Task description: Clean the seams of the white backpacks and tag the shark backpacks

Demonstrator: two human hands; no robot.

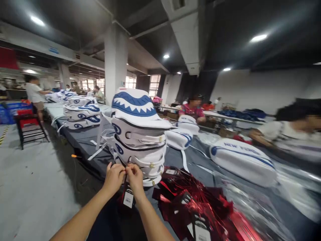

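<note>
A stack of white bags with blue shark-mouth print, straps and small gold-coloured buckles stands in front of me at the table's edge. My left hand and my right hand meet with pinched fingertips at the near side of the lower bags. A dark hang tag with a white barcode label dangles just below the fingers. Its string seems to be between the fingertips, but it is too thin to make out clearly. Beside the stack, on the right, lies a heap of red and black hang tags.
Several similar white bags are piled farther left along the dark-covered table. White bags with blue "NEW YORK" lettering and clear plastic bags lie on the right. A co-worker sits at the right; another person is behind.
</note>
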